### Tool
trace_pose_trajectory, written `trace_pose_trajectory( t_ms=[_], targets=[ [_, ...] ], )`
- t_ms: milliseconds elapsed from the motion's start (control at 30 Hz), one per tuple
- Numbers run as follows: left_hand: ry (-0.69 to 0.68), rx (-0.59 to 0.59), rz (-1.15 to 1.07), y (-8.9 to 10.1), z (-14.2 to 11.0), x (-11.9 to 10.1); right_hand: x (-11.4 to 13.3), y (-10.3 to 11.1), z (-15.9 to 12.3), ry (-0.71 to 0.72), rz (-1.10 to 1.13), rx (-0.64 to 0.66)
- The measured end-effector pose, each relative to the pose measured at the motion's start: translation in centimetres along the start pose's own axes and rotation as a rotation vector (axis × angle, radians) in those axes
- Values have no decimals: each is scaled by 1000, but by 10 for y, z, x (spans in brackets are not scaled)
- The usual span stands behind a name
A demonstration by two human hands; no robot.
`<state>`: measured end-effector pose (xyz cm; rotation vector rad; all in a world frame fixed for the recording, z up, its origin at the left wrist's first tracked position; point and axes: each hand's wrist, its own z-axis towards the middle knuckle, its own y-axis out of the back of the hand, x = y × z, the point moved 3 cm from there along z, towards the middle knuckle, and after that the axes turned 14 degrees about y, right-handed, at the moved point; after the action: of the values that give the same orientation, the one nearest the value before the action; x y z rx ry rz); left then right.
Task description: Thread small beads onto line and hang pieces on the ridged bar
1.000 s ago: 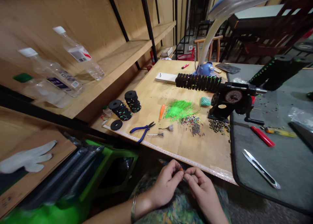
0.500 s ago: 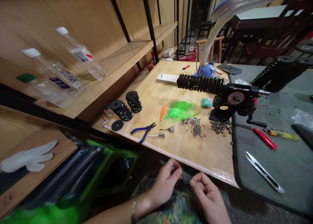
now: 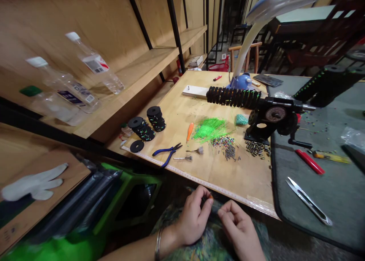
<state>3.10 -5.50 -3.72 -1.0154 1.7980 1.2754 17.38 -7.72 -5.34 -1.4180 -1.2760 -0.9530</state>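
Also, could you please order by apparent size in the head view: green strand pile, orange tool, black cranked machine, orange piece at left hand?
1. Black cranked machine
2. Green strand pile
3. Orange tool
4. Orange piece at left hand, partly hidden

Left hand (image 3: 195,214) pinches a small orange piece (image 3: 210,196) — right hand (image 3: 238,226) just beside it, fingers (image 3: 231,208) together.

Wooden shelving (image 3: 134,69) with black posts, dark slatted chair (image 3: 322,37), pale-topped table (image 3: 305,15) behind
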Motion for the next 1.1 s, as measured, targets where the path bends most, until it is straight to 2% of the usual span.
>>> trace_pose_trajectory(
  t_ms=[200, 400, 533, 733, 1100],
  targets=[
    [-105, -59, 154, 2, -3, -4, -5, 1, 0, -14, 0, -2],
    [-193, -83, 205, 3, -5, -5, -18, 3, -2, -22, 18, -12],
    [-236, -81, 241, 3, -5, -7, -16, 3, -1, -25, 47, -25],
    [-312, -57, 309, 2, -3, -12, -3, -1, 2, -26, 35, -24],
    [-350, 28, 308, -3, -3, -13, -4, 1, 7, 12, 50, -6]
  ],
)
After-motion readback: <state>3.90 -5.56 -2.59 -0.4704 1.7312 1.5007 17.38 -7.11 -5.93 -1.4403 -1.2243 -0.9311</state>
